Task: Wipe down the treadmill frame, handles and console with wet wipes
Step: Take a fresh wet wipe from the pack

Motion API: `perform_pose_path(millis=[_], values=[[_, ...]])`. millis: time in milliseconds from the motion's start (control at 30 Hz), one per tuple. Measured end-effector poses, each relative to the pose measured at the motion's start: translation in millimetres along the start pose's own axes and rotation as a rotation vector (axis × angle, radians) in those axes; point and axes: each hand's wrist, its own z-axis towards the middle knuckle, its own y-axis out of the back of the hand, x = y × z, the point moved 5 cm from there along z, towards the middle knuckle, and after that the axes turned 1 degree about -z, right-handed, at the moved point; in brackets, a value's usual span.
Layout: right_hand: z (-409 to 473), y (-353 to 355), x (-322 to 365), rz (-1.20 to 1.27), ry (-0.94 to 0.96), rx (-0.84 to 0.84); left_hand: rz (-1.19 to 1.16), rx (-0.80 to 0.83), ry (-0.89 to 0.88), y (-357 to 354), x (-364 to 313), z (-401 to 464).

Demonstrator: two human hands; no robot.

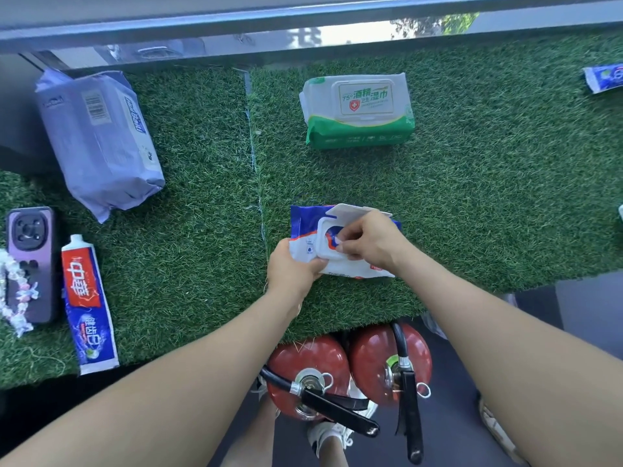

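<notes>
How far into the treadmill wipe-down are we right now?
Very early. Done: the flip lid of the blue and white wipes pack is open. In hand: the left hand holds the pack on the turf while the right hand pinches at the opening; no wipe is visibly out yet. Left: all wiping; no treadmill is in view. The green pack sits closed.

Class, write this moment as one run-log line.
stage: opening wipes | left hand: grips blue-white wipes pack | right hand: fingers at opening, lid up | treadmill: not in view
</notes>
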Motion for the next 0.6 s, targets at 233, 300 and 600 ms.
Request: perform_pose_path(millis=[233,300,600], values=[[-6.7,1.3,-20.0,0.419,-0.113,-0.178,0.164,-0.032,-0.090,2.8,-5.9,5.5],[-8.3,-1.5,-22.6,0.591,-0.153,-0.224,0.177,-0.067,-0.082,3.5,-3.2,6.1],[-13.0,7.7,-20.7,0.555,-0.148,-0.284,0.190,-0.122,-0.023,0.2,0.1,7.6]])
